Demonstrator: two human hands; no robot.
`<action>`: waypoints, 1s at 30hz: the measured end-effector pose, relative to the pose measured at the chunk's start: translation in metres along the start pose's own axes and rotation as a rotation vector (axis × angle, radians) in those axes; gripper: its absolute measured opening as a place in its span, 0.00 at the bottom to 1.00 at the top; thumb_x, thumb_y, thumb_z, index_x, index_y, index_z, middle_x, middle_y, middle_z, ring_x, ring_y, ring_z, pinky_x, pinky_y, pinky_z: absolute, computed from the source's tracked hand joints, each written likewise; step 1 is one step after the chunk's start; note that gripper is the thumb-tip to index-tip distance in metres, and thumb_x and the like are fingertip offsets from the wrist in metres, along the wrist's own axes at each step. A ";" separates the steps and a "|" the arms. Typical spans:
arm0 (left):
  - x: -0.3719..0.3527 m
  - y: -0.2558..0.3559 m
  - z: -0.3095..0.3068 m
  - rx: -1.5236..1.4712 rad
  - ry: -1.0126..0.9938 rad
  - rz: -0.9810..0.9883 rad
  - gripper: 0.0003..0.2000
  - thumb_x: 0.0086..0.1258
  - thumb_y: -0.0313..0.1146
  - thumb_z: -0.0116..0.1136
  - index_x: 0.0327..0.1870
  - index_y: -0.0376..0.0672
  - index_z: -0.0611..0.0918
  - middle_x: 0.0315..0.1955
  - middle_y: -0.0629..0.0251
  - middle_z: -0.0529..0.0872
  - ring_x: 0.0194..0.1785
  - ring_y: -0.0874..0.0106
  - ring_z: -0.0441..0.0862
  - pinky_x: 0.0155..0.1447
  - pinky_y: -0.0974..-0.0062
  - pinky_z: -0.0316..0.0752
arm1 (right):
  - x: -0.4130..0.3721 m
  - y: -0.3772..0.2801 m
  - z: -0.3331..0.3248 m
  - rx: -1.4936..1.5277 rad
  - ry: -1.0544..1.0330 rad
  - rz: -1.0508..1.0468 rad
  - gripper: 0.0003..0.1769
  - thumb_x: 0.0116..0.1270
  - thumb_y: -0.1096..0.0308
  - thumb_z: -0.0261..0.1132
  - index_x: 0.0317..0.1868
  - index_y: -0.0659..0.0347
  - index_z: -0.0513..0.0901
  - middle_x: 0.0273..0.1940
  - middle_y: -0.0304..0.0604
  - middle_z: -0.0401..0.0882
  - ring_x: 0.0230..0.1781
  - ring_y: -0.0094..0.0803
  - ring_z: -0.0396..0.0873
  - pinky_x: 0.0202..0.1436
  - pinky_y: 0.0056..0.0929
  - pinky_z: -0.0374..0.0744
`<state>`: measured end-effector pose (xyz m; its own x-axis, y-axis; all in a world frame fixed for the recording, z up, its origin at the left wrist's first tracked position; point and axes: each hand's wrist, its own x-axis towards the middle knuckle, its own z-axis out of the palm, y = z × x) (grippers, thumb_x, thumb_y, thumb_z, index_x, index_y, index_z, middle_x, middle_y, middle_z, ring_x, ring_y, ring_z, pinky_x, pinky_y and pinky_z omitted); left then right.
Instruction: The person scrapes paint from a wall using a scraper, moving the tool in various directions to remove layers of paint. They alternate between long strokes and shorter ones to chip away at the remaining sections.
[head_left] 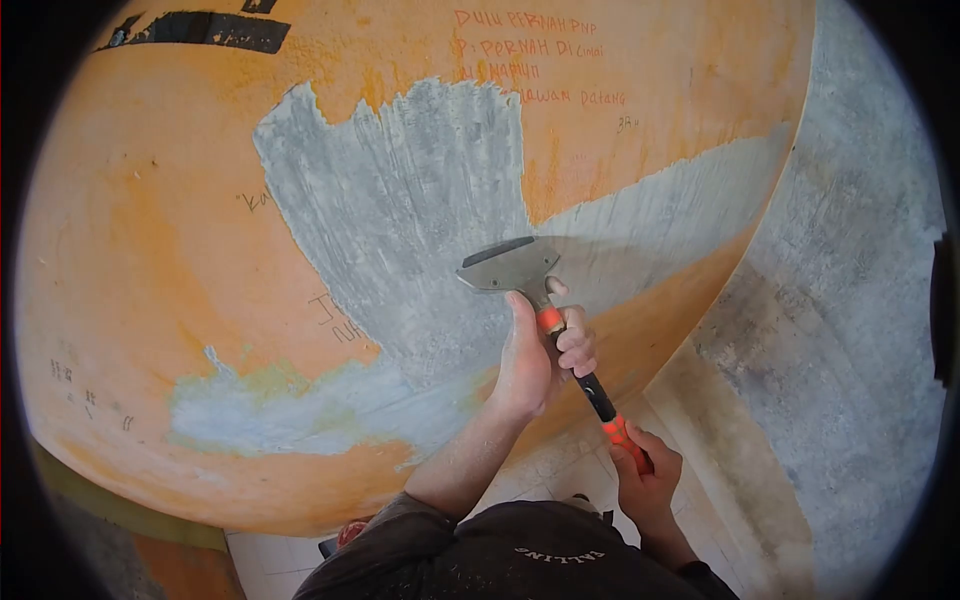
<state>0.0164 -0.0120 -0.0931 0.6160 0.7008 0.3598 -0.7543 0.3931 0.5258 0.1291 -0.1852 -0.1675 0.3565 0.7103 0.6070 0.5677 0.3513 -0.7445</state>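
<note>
A long-handled scraper [512,268] with a wide metal head lies across the middle of the view, its blade edge against the bared grey patch [400,190] of an orange painted wall [150,240]. My left hand [540,350] is wrapped round the upper handle just below the head, thumb along one side and fingers round the other. Lower down, my right hand [648,470] grips the orange end of the black and orange handle. Pale dust coats the left hand and forearm. Ragged orange paint edges border the grey patch.
Red handwriting [530,55] marks the paint above the patch. A black strip [200,30] is at the upper left. Another grey scraped band [670,190] runs to the right. Beyond the orange edge stands a grey wall [850,230]; pale floor tiles [285,560] show below.
</note>
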 end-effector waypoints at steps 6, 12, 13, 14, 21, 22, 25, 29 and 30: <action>0.001 0.001 0.001 -0.022 -0.023 0.006 0.27 0.75 0.68 0.23 0.53 0.55 0.66 0.21 0.76 0.61 0.21 0.80 0.57 0.29 0.79 0.60 | 0.003 -0.010 -0.007 -0.051 -0.017 0.009 0.17 0.61 0.78 0.71 0.51 0.69 0.82 0.28 0.48 0.82 0.25 0.26 0.79 0.31 0.23 0.75; 0.007 0.004 0.003 -0.018 -0.078 0.010 0.28 0.75 0.68 0.23 0.53 0.55 0.66 0.21 0.76 0.61 0.21 0.81 0.57 0.28 0.79 0.60 | 0.010 -0.008 -0.004 -0.060 0.011 -0.051 0.18 0.62 0.77 0.70 0.53 0.69 0.81 0.25 0.41 0.78 0.23 0.20 0.71 0.28 0.20 0.68; 0.008 0.004 0.004 -0.031 -0.066 0.024 0.28 0.75 0.68 0.23 0.53 0.55 0.66 0.21 0.76 0.60 0.21 0.81 0.57 0.28 0.79 0.61 | 0.011 -0.010 -0.005 -0.052 0.006 -0.031 0.18 0.62 0.77 0.70 0.53 0.69 0.81 0.25 0.41 0.78 0.23 0.20 0.71 0.28 0.20 0.68; 0.006 0.002 0.003 -0.033 -0.066 0.027 0.28 0.75 0.68 0.23 0.53 0.55 0.66 0.21 0.76 0.60 0.21 0.81 0.57 0.28 0.79 0.61 | 0.009 -0.008 -0.006 -0.053 0.004 -0.033 0.18 0.62 0.77 0.70 0.53 0.69 0.81 0.25 0.41 0.78 0.23 0.20 0.71 0.28 0.20 0.68; 0.013 0.007 0.001 -0.061 -0.123 0.028 0.29 0.74 0.69 0.24 0.53 0.56 0.67 0.20 0.77 0.60 0.20 0.82 0.56 0.26 0.81 0.59 | 0.010 -0.003 0.006 -0.041 0.049 -0.052 0.19 0.62 0.77 0.71 0.53 0.69 0.81 0.28 0.43 0.81 0.25 0.20 0.73 0.30 0.20 0.71; 0.013 0.008 0.002 -0.064 -0.128 0.035 0.29 0.74 0.69 0.24 0.53 0.56 0.67 0.20 0.77 0.60 0.19 0.82 0.56 0.26 0.81 0.59 | 0.011 -0.004 0.004 -0.034 0.042 -0.042 0.19 0.62 0.77 0.71 0.54 0.70 0.81 0.29 0.43 0.81 0.25 0.20 0.73 0.31 0.20 0.71; 0.003 -0.002 -0.001 -0.057 -0.021 0.014 0.28 0.74 0.69 0.24 0.53 0.56 0.67 0.20 0.77 0.59 0.19 0.82 0.55 0.26 0.81 0.59 | 0.000 -0.002 0.002 -0.007 0.031 -0.014 0.18 0.62 0.76 0.71 0.53 0.69 0.82 0.29 0.43 0.81 0.25 0.20 0.73 0.31 0.19 0.71; 0.012 0.001 0.002 -0.066 -0.086 0.023 0.28 0.74 0.69 0.24 0.53 0.56 0.67 0.20 0.77 0.59 0.19 0.82 0.55 0.26 0.81 0.59 | 0.012 -0.009 -0.005 -0.110 -0.020 -0.013 0.17 0.62 0.78 0.71 0.52 0.71 0.81 0.29 0.48 0.83 0.27 0.24 0.79 0.30 0.21 0.75; 0.013 0.000 0.002 -0.060 -0.093 0.037 0.28 0.74 0.69 0.24 0.53 0.56 0.67 0.20 0.77 0.59 0.19 0.82 0.55 0.26 0.80 0.59 | 0.013 -0.007 -0.006 -0.083 -0.008 0.000 0.17 0.62 0.78 0.71 0.52 0.71 0.81 0.29 0.48 0.83 0.26 0.23 0.79 0.29 0.21 0.74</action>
<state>0.0250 -0.0038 -0.0870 0.6034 0.6585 0.4498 -0.7878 0.4046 0.4644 0.1338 -0.1824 -0.1528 0.3507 0.7155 0.6042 0.6274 0.2995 -0.7188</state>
